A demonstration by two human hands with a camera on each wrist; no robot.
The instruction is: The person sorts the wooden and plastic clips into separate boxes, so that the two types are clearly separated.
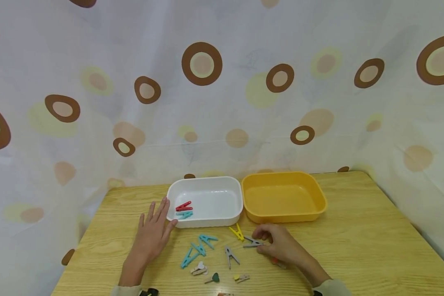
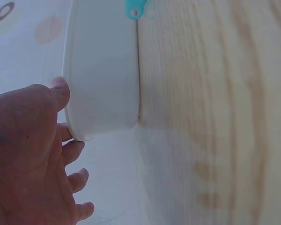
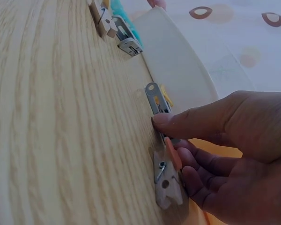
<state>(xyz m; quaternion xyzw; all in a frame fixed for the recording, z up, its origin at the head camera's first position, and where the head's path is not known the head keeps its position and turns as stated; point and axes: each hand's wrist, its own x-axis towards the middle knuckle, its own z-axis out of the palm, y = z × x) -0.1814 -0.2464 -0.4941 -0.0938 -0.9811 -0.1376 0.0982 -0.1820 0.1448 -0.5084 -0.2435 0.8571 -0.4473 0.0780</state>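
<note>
The right hand [image 1: 283, 244] pinches a grey clothespin [image 1: 257, 243] near the yellow tray [image 1: 286, 218]; whether it's off the surface [image 1: 377, 242] I can't tell. The left hand [image 1: 152, 235], fingers outstretched, touches the white tray [image 1: 211, 223].

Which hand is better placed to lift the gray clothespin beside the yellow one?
Probably the right. The right hand has its thumb and curled fingers at that gray clothespin, while the left hand rests against the white tray, farther away.
</note>
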